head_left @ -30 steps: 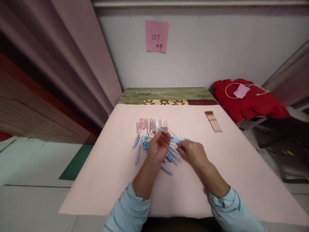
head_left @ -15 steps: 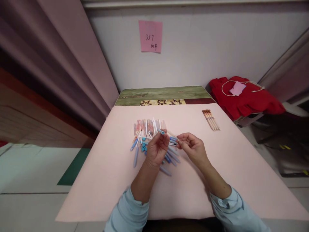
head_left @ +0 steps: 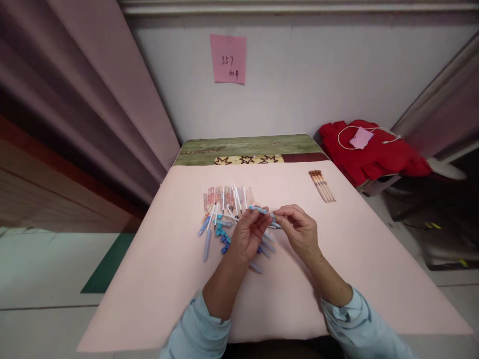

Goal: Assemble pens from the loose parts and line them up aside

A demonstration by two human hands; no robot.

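Observation:
A light-blue pen barrel (head_left: 258,209) lies across the fingers of my left hand (head_left: 247,235), gripped by the thumb, its open end turned to the right. Close beside that end, my right hand (head_left: 300,229) pinches a small pale-blue pen part (head_left: 272,216), mostly covered by the fingertips. Beneath both hands spreads a pile of loose pen parts: clear pinkish barrels (head_left: 217,195), white refills (head_left: 236,199), blue caps or clips (head_left: 220,232) and lilac-blue barrels (head_left: 207,245). My left hand hides part of the pile.
Several beige pens with brown tops (head_left: 322,186) lie side by side at the right back of the pink-covered table (head_left: 179,299). A green patterned strip (head_left: 202,149) shows behind. Red cloth (head_left: 389,162) with a white cable is off to the right. A pink note (head_left: 229,60) hangs on the wall.
The light-blue barrel has turned from pointing toward me to lying sideways, its open end facing my right hand. My right hand has come closer to my left. The view has shifted slightly.

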